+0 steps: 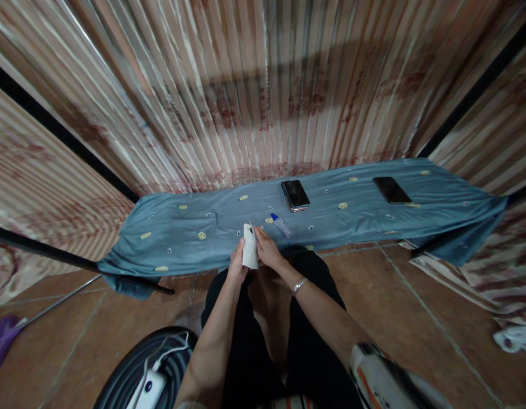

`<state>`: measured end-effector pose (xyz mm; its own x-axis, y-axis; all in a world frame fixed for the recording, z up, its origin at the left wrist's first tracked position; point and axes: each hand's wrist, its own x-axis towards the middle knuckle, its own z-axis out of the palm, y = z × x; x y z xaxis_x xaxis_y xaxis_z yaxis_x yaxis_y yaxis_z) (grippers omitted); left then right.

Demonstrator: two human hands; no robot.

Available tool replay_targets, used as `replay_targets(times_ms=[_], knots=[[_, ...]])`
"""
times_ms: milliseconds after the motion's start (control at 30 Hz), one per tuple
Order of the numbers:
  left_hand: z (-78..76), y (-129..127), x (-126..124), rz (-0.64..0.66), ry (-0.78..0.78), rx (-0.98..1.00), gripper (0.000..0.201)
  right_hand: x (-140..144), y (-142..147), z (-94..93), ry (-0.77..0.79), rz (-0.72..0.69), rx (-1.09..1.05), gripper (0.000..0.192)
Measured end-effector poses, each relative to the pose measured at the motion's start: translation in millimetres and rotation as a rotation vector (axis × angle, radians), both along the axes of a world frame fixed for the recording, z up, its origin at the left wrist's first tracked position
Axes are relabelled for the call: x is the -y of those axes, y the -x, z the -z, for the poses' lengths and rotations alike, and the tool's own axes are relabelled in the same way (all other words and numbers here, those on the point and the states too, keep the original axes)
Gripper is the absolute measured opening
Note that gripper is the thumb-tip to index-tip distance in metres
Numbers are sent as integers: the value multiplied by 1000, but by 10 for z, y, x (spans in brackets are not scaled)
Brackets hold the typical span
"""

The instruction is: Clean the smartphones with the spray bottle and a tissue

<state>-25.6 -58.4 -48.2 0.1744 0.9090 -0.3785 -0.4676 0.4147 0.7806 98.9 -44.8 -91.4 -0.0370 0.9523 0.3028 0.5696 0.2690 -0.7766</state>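
Observation:
In the head view, a white phone [250, 247] is held upright above my lap, close to the front edge of the cloth-covered surface. Its pale side faces me, with a small dark spot near the top. My left hand [238, 262] grips its left edge. From the right, my right hand [266, 247] closes on the opposite edge, fingers partly hidden behind it. Just beyond my right hand lies a small clear bottle [283, 227] with a blue cap. Farther back is a stack of dark phones [296, 194].
A blue patterned cloth [220, 213] covers the long low surface. On its right side lies a dark tablet or large phone [391, 190]. Black poles [67, 128] frame both sides, before a striped curtain [263, 113]. A white power bank [150, 391] with cable rests on a black ribbed stool [118, 375].

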Motion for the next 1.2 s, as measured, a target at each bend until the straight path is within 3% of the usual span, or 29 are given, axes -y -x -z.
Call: replay_targets(times_ms=[233, 733, 967, 1200], knots=[[-80, 29, -12, -32, 78, 31, 39, 6, 37, 30, -32, 7, -4, 60], [-26, -18, -99, -95, 35, 61, 47, 212, 92, -20, -78, -53, 72, 60], [-10, -24, -98, -113, 16, 19, 44, 268, 138, -160, -158, -86, 112, 58], [-32, -36, -69, -116, -58, -60, 47, 136, 135, -260, -190, -63, 103, 59]])
